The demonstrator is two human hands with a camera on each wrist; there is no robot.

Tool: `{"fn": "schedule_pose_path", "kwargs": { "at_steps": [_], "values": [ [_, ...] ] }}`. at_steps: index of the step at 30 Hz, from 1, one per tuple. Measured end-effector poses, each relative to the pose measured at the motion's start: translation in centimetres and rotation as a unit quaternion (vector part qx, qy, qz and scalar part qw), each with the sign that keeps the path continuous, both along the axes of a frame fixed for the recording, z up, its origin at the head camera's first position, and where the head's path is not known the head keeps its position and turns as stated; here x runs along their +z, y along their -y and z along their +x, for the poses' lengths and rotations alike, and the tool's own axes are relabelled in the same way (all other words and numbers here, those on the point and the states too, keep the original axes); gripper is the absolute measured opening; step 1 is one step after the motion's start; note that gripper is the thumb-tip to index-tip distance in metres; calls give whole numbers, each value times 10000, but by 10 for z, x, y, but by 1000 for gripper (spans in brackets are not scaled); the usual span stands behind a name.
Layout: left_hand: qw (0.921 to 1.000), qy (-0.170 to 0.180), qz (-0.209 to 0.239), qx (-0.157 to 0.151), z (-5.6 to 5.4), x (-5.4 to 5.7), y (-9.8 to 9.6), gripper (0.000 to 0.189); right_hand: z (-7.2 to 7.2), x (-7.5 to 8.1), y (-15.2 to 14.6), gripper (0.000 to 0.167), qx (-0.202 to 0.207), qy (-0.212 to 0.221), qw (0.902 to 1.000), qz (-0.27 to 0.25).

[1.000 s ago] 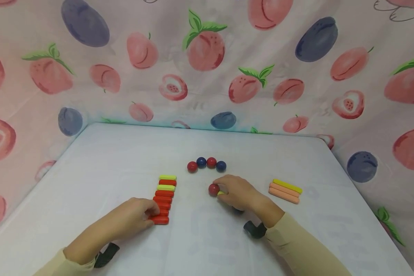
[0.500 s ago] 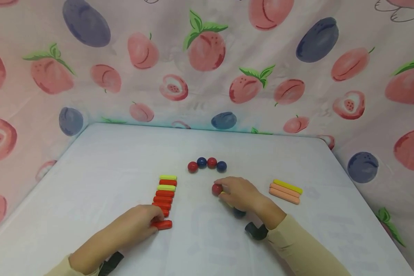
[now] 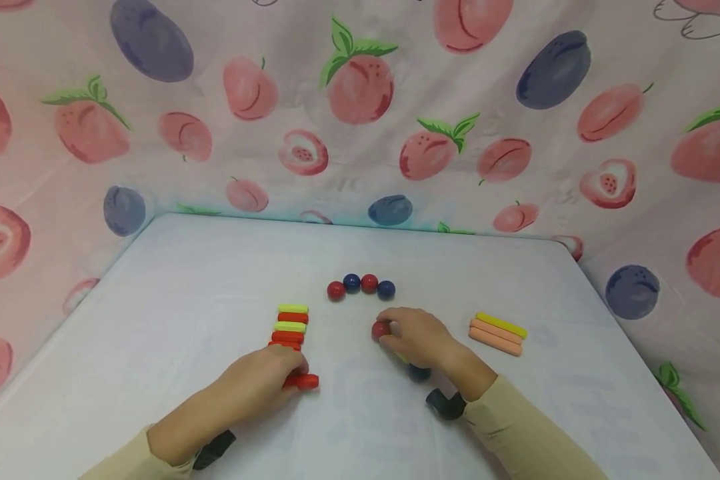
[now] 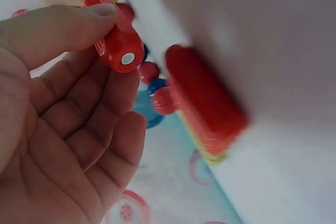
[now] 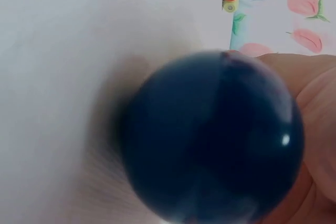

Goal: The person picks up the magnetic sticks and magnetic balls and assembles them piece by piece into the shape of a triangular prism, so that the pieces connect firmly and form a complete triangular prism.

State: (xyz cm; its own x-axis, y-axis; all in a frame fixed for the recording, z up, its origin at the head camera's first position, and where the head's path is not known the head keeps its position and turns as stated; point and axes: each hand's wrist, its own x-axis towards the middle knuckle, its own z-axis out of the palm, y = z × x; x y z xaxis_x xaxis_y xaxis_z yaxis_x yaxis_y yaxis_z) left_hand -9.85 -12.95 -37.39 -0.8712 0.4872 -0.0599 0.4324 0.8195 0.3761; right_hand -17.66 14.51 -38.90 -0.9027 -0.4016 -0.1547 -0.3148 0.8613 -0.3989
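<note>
Tabletop [image 3: 204, 283] white beneath held red stick [image 3: 310, 381]; fruit-print cloth [image 3: 348, 177] behind.

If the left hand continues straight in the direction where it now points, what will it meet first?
In the head view, the left hand, holding a red cylindrical stick, would probably first meet the shiny red ball pinched by the right hand; depth is unclear.

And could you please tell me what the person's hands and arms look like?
The left hand and right hand are bare, without gloves. Plain beige fabric sleeves end short of both wrists, and a small black angular piece shows beside each wrist.
</note>
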Motion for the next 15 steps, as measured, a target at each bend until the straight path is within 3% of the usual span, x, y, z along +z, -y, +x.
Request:
{"fn": "schedule_pose_path", "kwargs": {
  "at_steps": [7,15],
  "values": [
    [9996,98,252,67,-30,17,-28,19,0,-2,0,38,-103,-20,9999,-10],
    [9986,328,382,133,-61,4,-54,14,1,-4,-1,37,-161,-28,9997,-154]
  ]
}}
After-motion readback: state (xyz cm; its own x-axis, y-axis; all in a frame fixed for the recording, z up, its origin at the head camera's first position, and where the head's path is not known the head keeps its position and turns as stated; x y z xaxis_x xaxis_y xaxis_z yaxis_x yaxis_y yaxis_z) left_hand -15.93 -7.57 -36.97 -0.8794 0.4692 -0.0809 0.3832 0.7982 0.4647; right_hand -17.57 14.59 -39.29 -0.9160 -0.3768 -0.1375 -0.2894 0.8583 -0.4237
